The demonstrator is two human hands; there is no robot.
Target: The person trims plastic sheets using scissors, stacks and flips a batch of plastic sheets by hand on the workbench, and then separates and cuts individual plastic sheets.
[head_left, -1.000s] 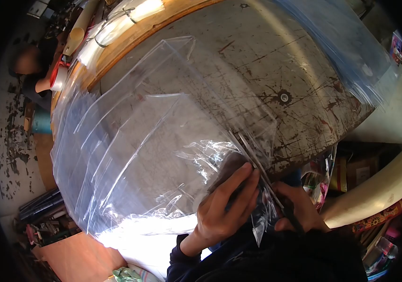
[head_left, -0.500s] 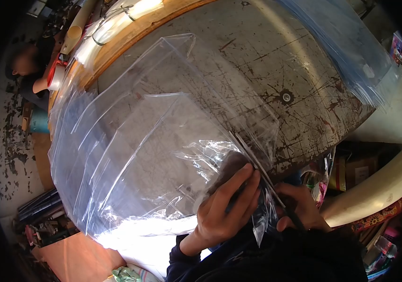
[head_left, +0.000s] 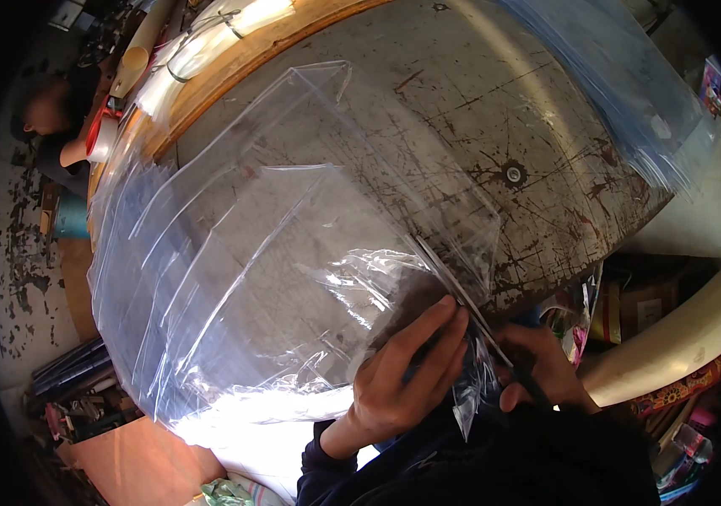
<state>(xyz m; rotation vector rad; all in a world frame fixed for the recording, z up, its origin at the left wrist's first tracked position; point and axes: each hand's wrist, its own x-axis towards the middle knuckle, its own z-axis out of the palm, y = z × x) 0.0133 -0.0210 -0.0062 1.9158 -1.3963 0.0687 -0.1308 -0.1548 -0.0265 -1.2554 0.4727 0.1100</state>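
Clear plastic sheets point(head_left: 267, 228) lie overlapping on the scratched table point(head_left: 563, 202). My left hand point(head_left: 402, 379) presses on the plastic near the table's front edge, its fingers close together over a crumpled, shiny part. Just to its right, my right hand point(head_left: 546, 367) is closed around the dark handles of long metal scissors point(head_left: 461, 295). The blades point up and to the left, beside my left fingertips, and look nearly closed along the plastic's edge. A cut strip of plastic point(head_left: 470, 405) hangs between my hands.
Bluish plastic sheets point(head_left: 613, 84) lie at the upper right. A tied white bundle point(head_left: 208, 46) rests along the table's wooden rim point(head_left: 267, 51). At the far left is another person point(head_left: 52, 126) near a tape roll point(head_left: 103, 139). A large cream roll point(head_left: 672, 337) stands at the lower right.
The scissor blades have come closer together. My right hand has shifted slightly, while my left hand stays nearly in place. The shiny folds in the plastic beside it have changed shape.
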